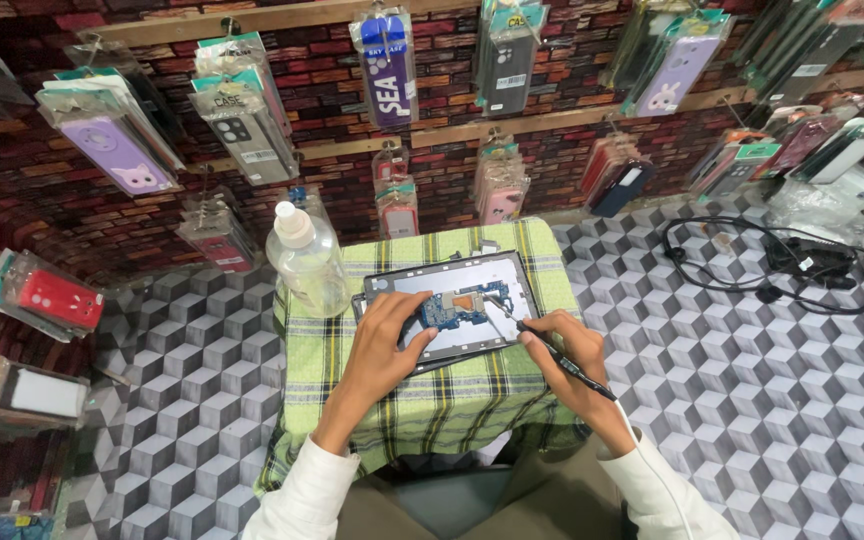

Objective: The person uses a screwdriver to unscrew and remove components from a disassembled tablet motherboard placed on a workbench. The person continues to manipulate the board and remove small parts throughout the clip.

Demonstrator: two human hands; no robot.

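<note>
An opened phone frame [452, 270] lies on a green plaid cloth [432, 400] in front of me, with a blue circuit board [449, 311] seated in its middle. My left hand [384, 335] rests on the frame's near-left edge, fingertips touching the board. My right hand [574, 352] grips a thin black tool [552, 350] like a pen; its tip reaches up-left to the board's right side.
A clear plastic bottle [305, 262] with a white cap stands at the cloth's far-left corner. Black cables [772, 265] lie coiled on the cube-patterned surface at right. Several packaged phone cases [389, 68] hang on the brick-patterned wall behind.
</note>
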